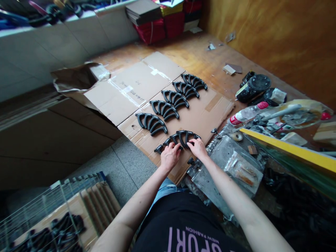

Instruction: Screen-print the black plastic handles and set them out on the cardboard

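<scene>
Left hand (170,155), right hand (198,147) touch one handle cluster (183,134); five others (175,98) beyond

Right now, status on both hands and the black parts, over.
Left hand and right hand both on the nearest cluster of black curved parts, flat on the cardboard. Five like clusters lined up beyond. Nothing blocking the hands.

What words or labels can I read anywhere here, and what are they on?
"NEW FASHION": small print on the black shirt, upside down to the camera.
"SPORT": bigger letters on the same shirt, also upside down and cut by the picture's lower edge, so the last letter is only partly seen.
Handwriting on the cardboard: too blurred to read.
Label on the bottle: too small to read.
</scene>
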The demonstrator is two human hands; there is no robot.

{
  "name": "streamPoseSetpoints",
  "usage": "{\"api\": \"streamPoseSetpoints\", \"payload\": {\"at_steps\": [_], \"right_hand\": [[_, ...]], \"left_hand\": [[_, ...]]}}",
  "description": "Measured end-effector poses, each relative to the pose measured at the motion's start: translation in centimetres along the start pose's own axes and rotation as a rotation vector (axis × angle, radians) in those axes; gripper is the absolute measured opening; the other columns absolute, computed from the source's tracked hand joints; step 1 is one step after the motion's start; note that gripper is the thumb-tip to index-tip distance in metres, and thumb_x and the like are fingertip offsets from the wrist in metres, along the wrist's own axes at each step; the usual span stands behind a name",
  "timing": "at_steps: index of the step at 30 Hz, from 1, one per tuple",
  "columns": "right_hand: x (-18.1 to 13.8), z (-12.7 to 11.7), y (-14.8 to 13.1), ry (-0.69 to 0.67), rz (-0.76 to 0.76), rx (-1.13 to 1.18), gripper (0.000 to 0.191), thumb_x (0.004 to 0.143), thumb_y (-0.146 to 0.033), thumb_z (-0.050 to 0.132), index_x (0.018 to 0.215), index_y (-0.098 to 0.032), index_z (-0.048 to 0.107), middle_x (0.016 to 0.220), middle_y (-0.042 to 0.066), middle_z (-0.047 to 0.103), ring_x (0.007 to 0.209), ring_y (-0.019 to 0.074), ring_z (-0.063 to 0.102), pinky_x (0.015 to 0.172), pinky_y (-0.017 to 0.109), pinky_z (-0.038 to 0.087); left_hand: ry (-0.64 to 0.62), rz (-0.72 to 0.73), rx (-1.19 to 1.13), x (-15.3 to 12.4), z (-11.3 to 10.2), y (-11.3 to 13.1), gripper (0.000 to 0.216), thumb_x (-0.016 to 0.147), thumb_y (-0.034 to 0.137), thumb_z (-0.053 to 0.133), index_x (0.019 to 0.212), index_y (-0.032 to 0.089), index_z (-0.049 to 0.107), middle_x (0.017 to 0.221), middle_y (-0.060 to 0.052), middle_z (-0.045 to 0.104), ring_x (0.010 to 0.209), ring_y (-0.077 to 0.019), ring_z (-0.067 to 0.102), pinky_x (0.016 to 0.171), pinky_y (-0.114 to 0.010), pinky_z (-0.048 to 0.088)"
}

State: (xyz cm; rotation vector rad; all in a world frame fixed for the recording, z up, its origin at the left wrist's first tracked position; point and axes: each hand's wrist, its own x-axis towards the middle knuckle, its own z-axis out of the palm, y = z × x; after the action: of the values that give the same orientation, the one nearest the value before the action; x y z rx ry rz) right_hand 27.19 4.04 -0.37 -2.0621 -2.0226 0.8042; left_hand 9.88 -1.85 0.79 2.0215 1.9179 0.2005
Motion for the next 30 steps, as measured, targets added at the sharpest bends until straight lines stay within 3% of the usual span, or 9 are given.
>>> {"api": "streamPoseSetpoints", "payload": {"at_steps": [8,21,30], "right_hand": [[0.2,0.1,0.3,-0.019,-0.039,0.025,0.026,0.088,-0.032,0.06,0.108,-0.02,0.069,0.103,0.009,0.061,0.1,0.0193,0.059,0.094,0.031,0.044],[-0.2,0.4,0.2,0.009,-0.04,0.047,0.026,0.087,-0.029,0.061,0.109,-0.018,0.068,0.103,0.009,0.057,0.101,0.0196,0.059,0.094,0.031,0.045],[-1.1,-0.5,-0.5,0.025,-0.09,-0.067,0.031,0.089,-0.029,0.057,0.118,-0.02,0.064,0.103,0.01,0.056,0.098,0.0236,0.057,0.091,0.036,0.046]], "left_hand": [[-0.021,-0.062,-0.033,0.7,-0.2,-0.1,0.036,0.095,0.041,0.043,0.124,0.029,0.06,0.109,-0.006,0.062,0.093,-0.0189,0.059,0.086,-0.028,0.045],[-0.055,-0.156,-0.055,1.8,-0.4,0.6,0.04,0.095,0.044,0.042,0.13,0.03,0.055,0.114,-0.006,0.06,0.087,-0.0175,0.065,0.071,-0.027,0.047],[-0.011,-0.126,-0.102,2.5,-0.2,0.0,0.042,0.095,0.038,0.044,0.133,0.025,0.052,0.114,-0.008,0.059,0.091,-0.0186,0.063,0.08,-0.029,0.049]]}}
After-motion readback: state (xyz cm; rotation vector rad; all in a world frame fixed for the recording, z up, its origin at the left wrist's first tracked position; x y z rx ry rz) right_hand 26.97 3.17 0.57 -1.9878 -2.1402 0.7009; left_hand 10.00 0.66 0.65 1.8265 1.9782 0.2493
